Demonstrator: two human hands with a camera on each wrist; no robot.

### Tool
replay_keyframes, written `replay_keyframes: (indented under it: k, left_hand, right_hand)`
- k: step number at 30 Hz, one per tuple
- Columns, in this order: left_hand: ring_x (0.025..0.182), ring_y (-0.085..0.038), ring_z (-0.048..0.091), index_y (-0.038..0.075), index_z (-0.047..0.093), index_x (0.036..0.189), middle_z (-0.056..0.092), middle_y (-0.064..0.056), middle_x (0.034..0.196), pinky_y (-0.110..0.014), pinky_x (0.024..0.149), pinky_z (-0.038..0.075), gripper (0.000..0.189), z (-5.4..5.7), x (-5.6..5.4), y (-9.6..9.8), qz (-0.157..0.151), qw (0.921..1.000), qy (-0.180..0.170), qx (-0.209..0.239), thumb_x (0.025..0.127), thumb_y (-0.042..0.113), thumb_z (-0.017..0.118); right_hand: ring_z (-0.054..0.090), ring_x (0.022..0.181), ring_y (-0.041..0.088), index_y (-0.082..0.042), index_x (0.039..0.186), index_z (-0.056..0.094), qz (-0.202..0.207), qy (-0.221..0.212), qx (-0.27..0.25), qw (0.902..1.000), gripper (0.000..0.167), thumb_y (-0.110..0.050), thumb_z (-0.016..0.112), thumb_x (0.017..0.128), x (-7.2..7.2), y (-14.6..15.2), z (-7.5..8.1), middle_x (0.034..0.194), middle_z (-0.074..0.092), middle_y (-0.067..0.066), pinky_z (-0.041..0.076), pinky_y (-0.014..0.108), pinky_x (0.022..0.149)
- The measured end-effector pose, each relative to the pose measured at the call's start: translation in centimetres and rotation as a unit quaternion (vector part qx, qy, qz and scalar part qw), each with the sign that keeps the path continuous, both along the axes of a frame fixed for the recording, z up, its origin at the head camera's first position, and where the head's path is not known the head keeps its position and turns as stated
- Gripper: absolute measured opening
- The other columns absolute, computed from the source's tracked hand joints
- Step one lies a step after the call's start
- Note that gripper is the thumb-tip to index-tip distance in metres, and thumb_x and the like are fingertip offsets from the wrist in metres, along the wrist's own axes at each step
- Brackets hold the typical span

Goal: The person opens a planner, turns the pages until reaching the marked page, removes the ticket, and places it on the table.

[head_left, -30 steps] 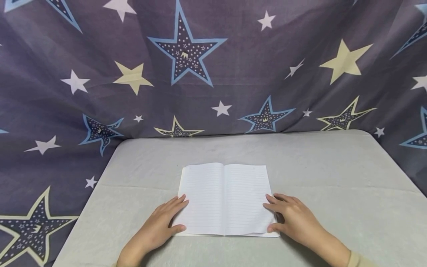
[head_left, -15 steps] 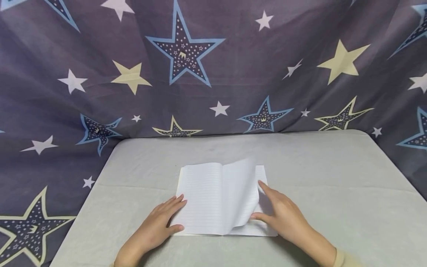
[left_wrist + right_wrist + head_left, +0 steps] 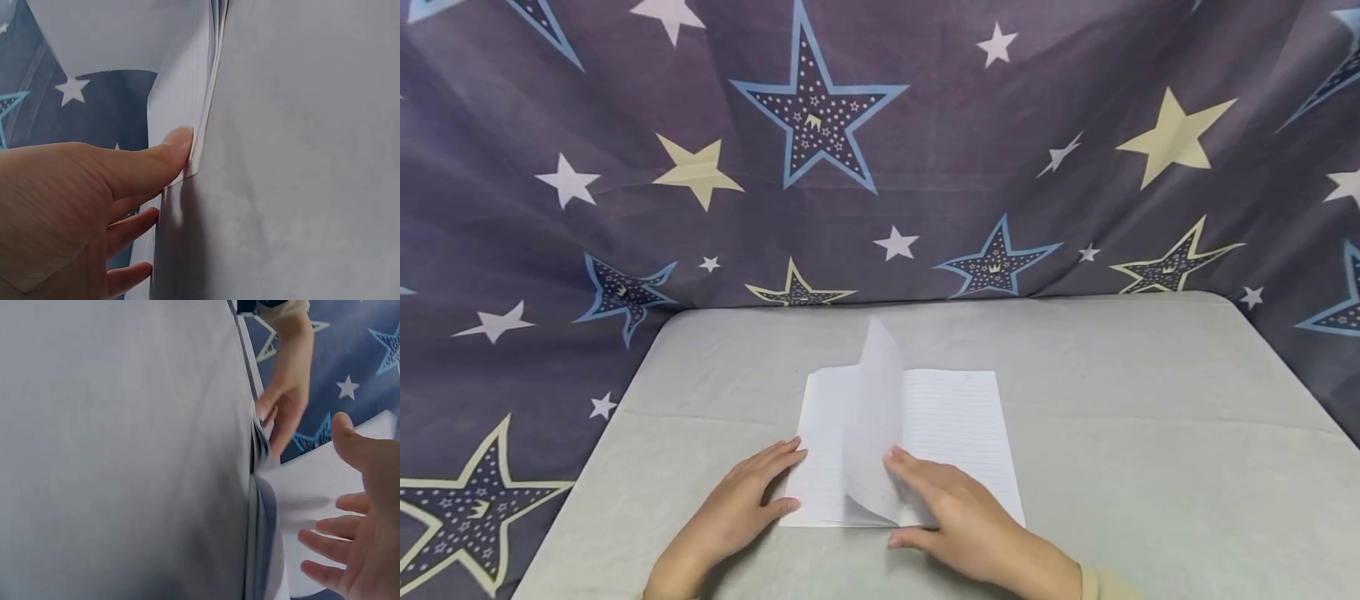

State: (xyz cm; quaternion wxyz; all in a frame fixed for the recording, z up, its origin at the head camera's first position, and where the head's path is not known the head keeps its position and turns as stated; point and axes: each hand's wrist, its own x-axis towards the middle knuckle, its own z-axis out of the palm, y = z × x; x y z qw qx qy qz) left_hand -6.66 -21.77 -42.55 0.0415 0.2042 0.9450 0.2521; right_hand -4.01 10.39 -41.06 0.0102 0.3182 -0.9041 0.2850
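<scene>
An open lined notebook (image 3: 958, 425) lies on the light grey cloth. One white page (image 3: 880, 400) stands up from its spine, curving over toward the left half. My left hand (image 3: 737, 504) rests on the left margin, fingers extended; in the left wrist view its thumb (image 3: 178, 144) presses near the page's lower corner. Over the right half, close to the spine, my right hand (image 3: 966, 521) has its fingertips against the raised page's right side. Its thumb is spread apart from the fingers, below the notebook's near edge. In the right wrist view the right hand's fingers (image 3: 337, 544) extend loosely.
The grey padded surface (image 3: 1150, 400) spreads around the notebook on all sides. Behind it and at both sides hangs a dark purple cloth (image 3: 947, 150) printed with blue, yellow and white stars.
The right-hand page has lifted and swung left past the spine, uncovering another lined page. My right hand has moved left with it from the right edge. The left hand has barely shifted.
</scene>
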Motion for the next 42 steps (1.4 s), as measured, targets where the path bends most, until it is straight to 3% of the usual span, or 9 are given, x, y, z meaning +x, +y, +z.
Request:
replay_keyframes:
  k: [5,10,15,22,26,33,42]
  left_hand:
    - [0.134,-0.033,0.047,0.009,0.055,0.141,0.053,-0.008,0.144,-0.055,0.108,0.038,0.048,0.6,-0.3,-0.3,0.045,0.9988,-0.007,0.018,0.095,0.012,0.067]
    - [0.134,-0.036,0.046,0.011,0.051,0.144,0.051,-0.010,0.146,-0.059,0.107,0.038,0.044,1.0,-0.4,0.0,0.081,0.9963,0.008,0.025,0.100,0.008,0.056]
    - [0.137,-0.033,0.043,0.012,0.054,0.142,0.048,-0.006,0.149,-0.058,0.108,0.036,0.046,0.9,-0.3,1.2,0.051,0.9981,0.016,0.030,0.098,0.014,0.063]
    - [0.142,-0.032,0.035,0.010,0.053,0.143,0.041,-0.005,0.155,-0.060,0.111,0.030,0.060,0.3,-0.2,2.4,-0.008,0.9997,-0.022,0.003,0.089,0.023,0.074]
    - [0.142,-0.031,0.035,0.009,0.053,0.142,0.042,-0.005,0.154,-0.059,0.111,0.030,0.062,0.2,-0.1,2.2,-0.015,0.9996,-0.025,-0.004,0.086,0.022,0.076]
    - [0.143,-0.031,0.035,0.008,0.053,0.143,0.042,-0.005,0.154,-0.058,0.112,0.030,0.063,-0.1,-0.1,1.9,-0.024,0.9994,-0.025,-0.006,0.086,0.022,0.076]
    - [0.143,-0.031,0.035,0.008,0.053,0.143,0.042,-0.006,0.154,-0.059,0.111,0.030,0.063,0.0,-0.1,1.9,-0.027,0.9993,-0.026,-0.001,0.086,0.022,0.076]
  right_hand:
    - [0.047,0.135,0.022,-0.011,0.147,0.048,0.042,-0.018,0.032,0.9984,0.076,-0.059,0.062,0.088,0.5,-0.8,-0.3,0.154,0.042,0.007,0.041,0.044,0.108]
    - [0.046,0.136,0.022,-0.010,0.142,0.052,0.067,0.000,0.045,0.9967,0.072,-0.056,0.064,0.089,0.6,-0.8,-0.6,0.151,0.045,0.010,0.042,0.045,0.107]
    - [0.044,0.137,0.024,-0.009,0.141,0.053,0.082,0.007,0.045,0.9956,0.069,-0.056,0.061,0.091,0.7,-0.5,-0.7,0.152,0.044,0.011,0.042,0.046,0.107]
    - [0.043,0.138,0.024,-0.011,0.143,0.053,0.087,-0.001,0.046,0.9952,0.065,-0.053,0.060,0.093,0.5,-0.2,-0.8,0.153,0.042,0.011,0.042,0.050,0.106]
    - [0.046,0.135,0.022,-0.012,0.140,0.056,0.084,0.007,0.021,0.9962,0.056,-0.044,0.063,0.095,0.2,0.4,-0.6,0.150,0.047,0.008,0.042,0.048,0.106]
    - [0.053,0.126,0.023,-0.015,0.132,0.062,0.049,0.066,-0.019,0.9965,0.045,-0.029,0.072,0.091,-0.4,3.8,-0.7,0.137,0.058,0.003,0.045,0.046,0.101]
    - [0.049,0.131,0.031,-0.017,0.131,0.064,0.005,0.034,0.021,0.9992,0.050,-0.029,0.079,0.084,-0.9,8.8,-1.3,0.141,0.056,0.005,0.042,0.055,0.101]
